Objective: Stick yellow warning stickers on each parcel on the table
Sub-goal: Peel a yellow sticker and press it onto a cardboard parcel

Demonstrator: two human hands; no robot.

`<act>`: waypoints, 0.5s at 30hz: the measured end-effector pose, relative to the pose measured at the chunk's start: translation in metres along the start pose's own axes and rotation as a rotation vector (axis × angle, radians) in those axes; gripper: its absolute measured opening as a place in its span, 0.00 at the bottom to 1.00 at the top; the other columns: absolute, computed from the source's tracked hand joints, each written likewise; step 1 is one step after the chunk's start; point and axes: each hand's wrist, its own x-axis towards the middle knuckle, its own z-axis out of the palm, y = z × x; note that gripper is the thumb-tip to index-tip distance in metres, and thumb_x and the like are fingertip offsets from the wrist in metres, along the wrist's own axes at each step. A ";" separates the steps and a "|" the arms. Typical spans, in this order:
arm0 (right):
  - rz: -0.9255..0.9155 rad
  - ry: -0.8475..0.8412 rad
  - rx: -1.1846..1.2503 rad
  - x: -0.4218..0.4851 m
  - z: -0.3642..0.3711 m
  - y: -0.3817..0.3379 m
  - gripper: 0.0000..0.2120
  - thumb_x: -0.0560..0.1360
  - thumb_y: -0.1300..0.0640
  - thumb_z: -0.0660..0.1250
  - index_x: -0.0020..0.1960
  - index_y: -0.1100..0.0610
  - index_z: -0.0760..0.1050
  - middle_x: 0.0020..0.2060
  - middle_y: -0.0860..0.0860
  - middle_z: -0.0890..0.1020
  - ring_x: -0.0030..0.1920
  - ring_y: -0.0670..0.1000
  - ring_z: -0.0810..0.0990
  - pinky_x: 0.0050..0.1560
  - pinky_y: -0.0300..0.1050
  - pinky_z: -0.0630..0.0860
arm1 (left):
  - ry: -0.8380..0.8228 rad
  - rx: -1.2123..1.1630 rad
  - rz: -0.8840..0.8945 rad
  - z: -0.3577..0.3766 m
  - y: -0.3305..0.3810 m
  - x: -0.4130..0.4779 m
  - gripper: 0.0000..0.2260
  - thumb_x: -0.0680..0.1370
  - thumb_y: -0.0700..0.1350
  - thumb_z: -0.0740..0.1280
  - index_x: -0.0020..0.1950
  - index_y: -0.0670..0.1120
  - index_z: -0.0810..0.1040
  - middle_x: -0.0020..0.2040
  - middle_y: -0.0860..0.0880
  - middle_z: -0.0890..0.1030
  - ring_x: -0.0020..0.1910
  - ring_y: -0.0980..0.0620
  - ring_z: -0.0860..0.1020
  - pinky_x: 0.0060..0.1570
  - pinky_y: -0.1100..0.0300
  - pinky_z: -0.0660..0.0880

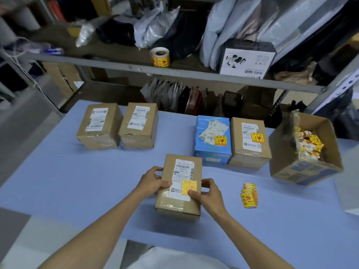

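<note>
Yellow sticker (189, 187): on the white label of the near parcel (171, 202), under the right thumb.
Near parcel: brown, flat on the blue table (77, 181), front middle.
Left hand (152, 180): fingers curled round the parcel's left edge.
Right hand (208, 193): grips the right edge, thumb pressing the sticker.
Blue parcel (212, 152) and brown parcel (248, 152): behind right, both stickered.
Two plain parcels (99, 140): behind left.
Sticker stack (249, 195): just right of the right hand.
Open carton (310, 171): far right.

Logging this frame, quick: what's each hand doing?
Left hand: grips parcel.
Right hand: grips parcel, thumb on sticker.
</note>
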 end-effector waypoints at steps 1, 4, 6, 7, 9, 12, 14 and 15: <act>-0.010 -0.017 0.010 0.003 0.008 -0.006 0.22 0.68 0.54 0.77 0.56 0.53 0.69 0.52 0.47 0.78 0.45 0.47 0.82 0.44 0.41 0.79 | 0.019 -0.007 0.001 -0.011 -0.003 0.002 0.26 0.69 0.41 0.77 0.63 0.48 0.72 0.44 0.49 0.82 0.43 0.53 0.81 0.39 0.58 0.77; -0.063 -0.035 0.031 0.017 0.028 -0.031 0.18 0.70 0.55 0.75 0.56 0.52 0.72 0.55 0.50 0.79 0.47 0.50 0.83 0.51 0.45 0.80 | 0.090 -0.016 0.026 -0.039 -0.002 0.016 0.29 0.66 0.48 0.78 0.66 0.50 0.73 0.47 0.48 0.83 0.49 0.50 0.81 0.55 0.51 0.77; -0.080 -0.024 0.062 0.031 0.035 -0.048 0.18 0.71 0.57 0.74 0.59 0.52 0.74 0.54 0.48 0.80 0.48 0.50 0.83 0.53 0.45 0.79 | 0.111 -0.045 0.056 -0.049 0.008 0.025 0.30 0.68 0.47 0.77 0.68 0.50 0.72 0.52 0.48 0.82 0.53 0.49 0.80 0.59 0.50 0.76; -0.089 -0.018 0.070 0.039 0.036 -0.056 0.20 0.71 0.57 0.73 0.61 0.53 0.74 0.54 0.48 0.80 0.48 0.50 0.83 0.54 0.46 0.79 | 0.108 -0.064 0.069 -0.051 0.015 0.030 0.32 0.68 0.47 0.78 0.69 0.49 0.70 0.55 0.47 0.80 0.55 0.49 0.79 0.60 0.50 0.75; -0.122 0.006 0.036 0.057 0.035 -0.072 0.23 0.71 0.55 0.73 0.65 0.52 0.75 0.55 0.48 0.82 0.51 0.48 0.82 0.57 0.50 0.79 | 0.090 -0.099 0.093 -0.053 0.029 0.040 0.36 0.65 0.45 0.79 0.70 0.47 0.68 0.61 0.48 0.77 0.60 0.49 0.76 0.63 0.50 0.73; -0.160 0.029 -0.012 0.083 0.029 -0.096 0.19 0.74 0.58 0.70 0.64 0.53 0.75 0.51 0.46 0.81 0.52 0.48 0.80 0.56 0.47 0.77 | 0.048 -0.090 0.151 -0.055 0.047 0.061 0.36 0.68 0.38 0.77 0.72 0.45 0.65 0.64 0.49 0.74 0.63 0.48 0.74 0.66 0.50 0.71; -0.152 0.090 -0.038 0.098 0.025 -0.111 0.19 0.75 0.59 0.68 0.65 0.57 0.72 0.53 0.49 0.79 0.53 0.50 0.78 0.55 0.45 0.75 | 0.025 -0.055 0.188 -0.056 0.064 0.076 0.36 0.68 0.39 0.77 0.73 0.46 0.65 0.65 0.48 0.75 0.63 0.48 0.75 0.66 0.50 0.71; -0.145 0.126 -0.056 0.106 0.024 -0.116 0.20 0.75 0.59 0.68 0.66 0.59 0.71 0.56 0.51 0.79 0.54 0.51 0.78 0.56 0.47 0.75 | 0.022 -0.034 0.204 -0.056 0.073 0.083 0.35 0.68 0.40 0.77 0.72 0.45 0.66 0.65 0.47 0.76 0.62 0.48 0.75 0.66 0.49 0.71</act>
